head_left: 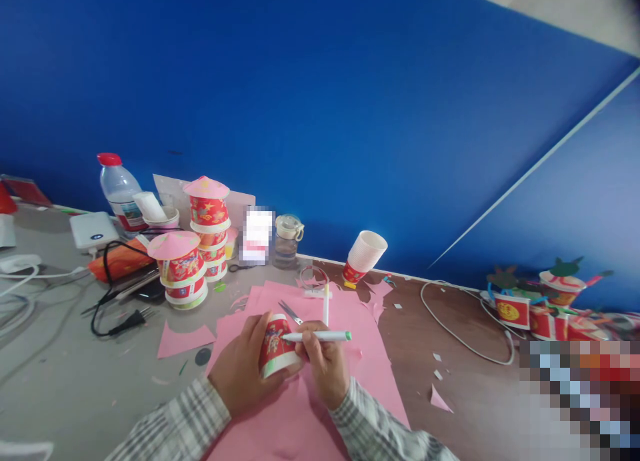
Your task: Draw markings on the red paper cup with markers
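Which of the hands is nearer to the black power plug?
Left. The left hand, gripping the red paper cup, is to the right of the black power plug; the right hand, holding the marker, is farther right, on the cup's other side.

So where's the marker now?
Head view, lower middle: the marker is in the right hand, tip pointing left at the red cup held in the left hand.

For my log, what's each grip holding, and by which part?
Left grip: red printed paper cup, by its side. Right grip: green-ended marker, by its barrel near the cup.
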A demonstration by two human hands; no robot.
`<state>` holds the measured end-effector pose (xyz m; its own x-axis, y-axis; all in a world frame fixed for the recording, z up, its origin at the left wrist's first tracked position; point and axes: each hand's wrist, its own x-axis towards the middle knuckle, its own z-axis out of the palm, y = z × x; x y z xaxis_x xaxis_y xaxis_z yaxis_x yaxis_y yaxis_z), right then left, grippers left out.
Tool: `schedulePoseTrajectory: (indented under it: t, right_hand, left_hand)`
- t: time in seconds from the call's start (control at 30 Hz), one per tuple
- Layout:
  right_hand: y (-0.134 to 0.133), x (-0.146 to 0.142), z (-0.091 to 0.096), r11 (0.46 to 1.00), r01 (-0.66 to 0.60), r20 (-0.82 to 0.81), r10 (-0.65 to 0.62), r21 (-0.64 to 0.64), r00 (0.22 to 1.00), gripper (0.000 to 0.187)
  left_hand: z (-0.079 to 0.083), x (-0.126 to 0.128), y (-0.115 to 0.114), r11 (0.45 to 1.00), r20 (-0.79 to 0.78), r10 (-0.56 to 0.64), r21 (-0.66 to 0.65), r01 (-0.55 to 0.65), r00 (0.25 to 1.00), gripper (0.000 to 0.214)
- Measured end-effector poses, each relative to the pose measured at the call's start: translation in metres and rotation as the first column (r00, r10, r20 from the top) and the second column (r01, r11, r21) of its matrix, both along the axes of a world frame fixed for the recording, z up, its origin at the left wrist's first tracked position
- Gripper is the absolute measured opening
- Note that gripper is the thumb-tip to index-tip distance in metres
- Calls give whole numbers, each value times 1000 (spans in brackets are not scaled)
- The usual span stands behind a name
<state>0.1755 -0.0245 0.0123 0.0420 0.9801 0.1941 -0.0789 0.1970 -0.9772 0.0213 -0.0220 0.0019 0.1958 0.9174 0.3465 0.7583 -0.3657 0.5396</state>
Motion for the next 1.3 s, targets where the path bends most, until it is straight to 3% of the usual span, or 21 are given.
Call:
schedulePoseTrajectory:
  t: [0.43, 1.03, 1.3]
  right_hand:
    - [-1, 2, 3, 1000, -28, 59, 29, -11, 998, 27]
    - [-4, 7, 7, 1000, -9, -14, 9, -2, 1000, 35]
    - [-7, 3, 10, 1000, -11, 69, 9, 16, 998, 35]
  left_hand:
    - [1, 0, 0, 1000, -23, 3, -19, -3, 1000, 83]
    - [1, -2, 1, 999, -22, -5, -39, 4, 1000, 84]
    - [1, -1, 0, 1000, -16, -8, -27, 8, 1000, 84]
